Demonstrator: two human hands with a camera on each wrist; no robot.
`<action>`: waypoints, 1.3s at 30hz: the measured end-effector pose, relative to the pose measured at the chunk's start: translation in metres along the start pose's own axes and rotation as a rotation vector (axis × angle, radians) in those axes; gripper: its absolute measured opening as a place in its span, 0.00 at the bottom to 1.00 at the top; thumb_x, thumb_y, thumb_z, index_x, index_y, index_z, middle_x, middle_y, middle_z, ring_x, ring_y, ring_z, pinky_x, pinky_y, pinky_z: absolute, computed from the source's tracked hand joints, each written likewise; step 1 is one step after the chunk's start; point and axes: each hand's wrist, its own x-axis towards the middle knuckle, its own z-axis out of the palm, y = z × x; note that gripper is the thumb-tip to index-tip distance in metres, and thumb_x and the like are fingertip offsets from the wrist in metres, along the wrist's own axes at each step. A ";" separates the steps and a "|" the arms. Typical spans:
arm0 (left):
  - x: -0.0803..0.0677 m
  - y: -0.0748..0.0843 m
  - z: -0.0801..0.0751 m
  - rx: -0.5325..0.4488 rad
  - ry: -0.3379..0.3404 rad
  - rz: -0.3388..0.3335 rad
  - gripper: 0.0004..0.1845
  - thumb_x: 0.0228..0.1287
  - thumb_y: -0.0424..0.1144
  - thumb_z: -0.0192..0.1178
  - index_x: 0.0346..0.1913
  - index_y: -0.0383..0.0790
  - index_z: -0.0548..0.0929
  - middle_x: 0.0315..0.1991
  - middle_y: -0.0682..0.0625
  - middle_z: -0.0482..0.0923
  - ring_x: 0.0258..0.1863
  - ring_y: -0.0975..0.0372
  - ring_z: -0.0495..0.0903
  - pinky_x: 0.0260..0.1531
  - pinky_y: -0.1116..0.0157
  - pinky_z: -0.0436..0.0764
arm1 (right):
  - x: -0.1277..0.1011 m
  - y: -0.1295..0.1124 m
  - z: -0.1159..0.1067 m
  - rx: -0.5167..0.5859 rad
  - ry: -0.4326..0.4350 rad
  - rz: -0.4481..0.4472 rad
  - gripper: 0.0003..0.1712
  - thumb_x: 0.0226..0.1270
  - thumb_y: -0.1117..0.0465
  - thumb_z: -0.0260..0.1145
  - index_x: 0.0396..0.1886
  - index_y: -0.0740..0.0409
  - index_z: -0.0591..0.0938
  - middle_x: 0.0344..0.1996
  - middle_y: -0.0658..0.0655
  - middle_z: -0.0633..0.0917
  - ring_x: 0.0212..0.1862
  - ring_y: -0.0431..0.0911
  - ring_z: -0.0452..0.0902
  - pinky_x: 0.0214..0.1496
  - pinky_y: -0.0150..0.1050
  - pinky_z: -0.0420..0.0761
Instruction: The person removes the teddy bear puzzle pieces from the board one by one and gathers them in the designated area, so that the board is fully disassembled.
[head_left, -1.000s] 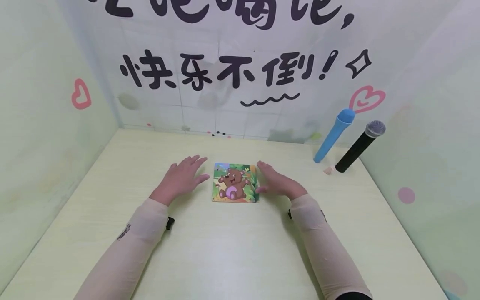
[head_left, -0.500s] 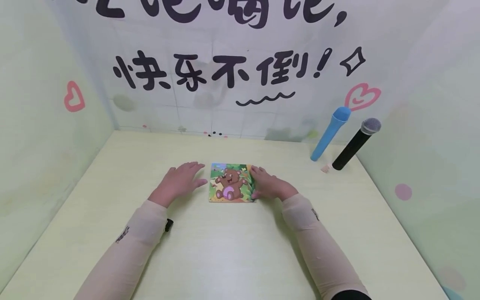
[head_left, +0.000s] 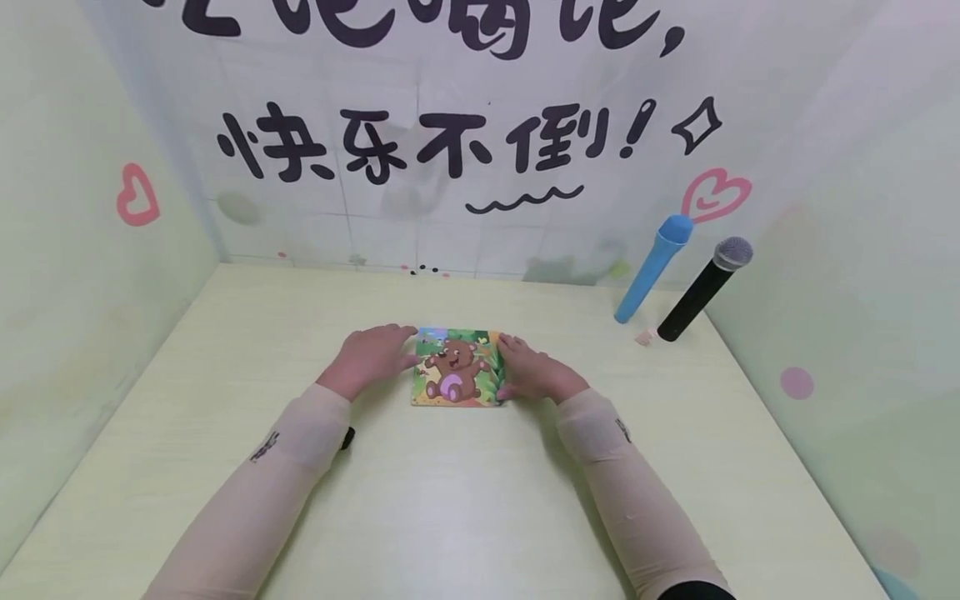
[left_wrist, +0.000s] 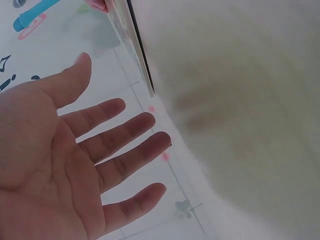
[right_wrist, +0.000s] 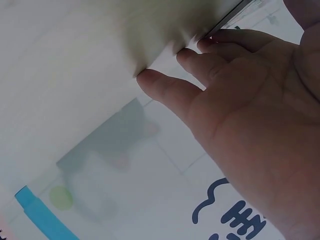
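Observation:
A square picture board printed with a brown cartoon bear lies flat on the table between the two hands. Seen edge-on in the left wrist view, this board looks thin and layered. My left hand is at its left side; in the left wrist view the palm and spread fingers of the left hand show a gap from the edge. My right hand touches the board's right edge. In the right wrist view the right hand has extended fingers with tips down on the tabletop.
A blue microphone and a black microphone stand at the back right corner, with a small pinkish scrap beside them. A printed backdrop closes off the back, and pale side walls flank the table.
My right hand has come in against the board's right edge. My left hand has moved right, closer to the left edge. The head view has shifted slightly.

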 end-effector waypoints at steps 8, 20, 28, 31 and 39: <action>0.024 0.005 -0.002 -0.034 -0.093 0.009 0.37 0.69 0.52 0.66 0.73 0.35 0.69 0.68 0.37 0.72 0.68 0.44 0.70 0.66 0.44 0.70 | -0.001 -0.001 0.001 0.000 0.006 0.009 0.61 0.66 0.41 0.70 0.81 0.66 0.45 0.81 0.63 0.44 0.81 0.58 0.37 0.75 0.64 0.55; 0.042 0.017 0.004 0.071 -0.073 0.009 0.35 0.63 0.52 0.72 0.65 0.36 0.74 0.57 0.40 0.76 0.57 0.46 0.75 0.56 0.42 0.77 | 0.001 -0.001 0.001 0.005 -0.005 0.023 0.61 0.66 0.41 0.70 0.81 0.64 0.45 0.82 0.62 0.44 0.81 0.57 0.36 0.75 0.64 0.54; 0.045 0.027 0.008 0.107 -0.040 -0.047 0.33 0.57 0.48 0.77 0.58 0.32 0.77 0.49 0.40 0.77 0.49 0.48 0.77 0.48 0.47 0.81 | 0.000 -0.001 0.004 -0.026 -0.009 0.007 0.60 0.68 0.40 0.68 0.82 0.64 0.44 0.82 0.62 0.43 0.81 0.58 0.37 0.75 0.64 0.55; 0.047 0.029 0.010 0.140 -0.029 -0.057 0.32 0.55 0.48 0.78 0.55 0.32 0.79 0.46 0.41 0.77 0.45 0.49 0.78 0.46 0.47 0.81 | -0.001 -0.002 0.004 -0.043 -0.009 0.011 0.59 0.69 0.40 0.67 0.82 0.63 0.44 0.82 0.62 0.44 0.81 0.58 0.37 0.75 0.64 0.55; 0.053 0.034 0.008 0.152 -0.019 -0.054 0.29 0.56 0.39 0.76 0.56 0.28 0.78 0.48 0.38 0.76 0.47 0.49 0.76 0.49 0.47 0.81 | 0.000 -0.002 0.002 -0.071 -0.004 0.018 0.59 0.69 0.39 0.66 0.82 0.63 0.44 0.82 0.62 0.43 0.81 0.57 0.37 0.75 0.63 0.56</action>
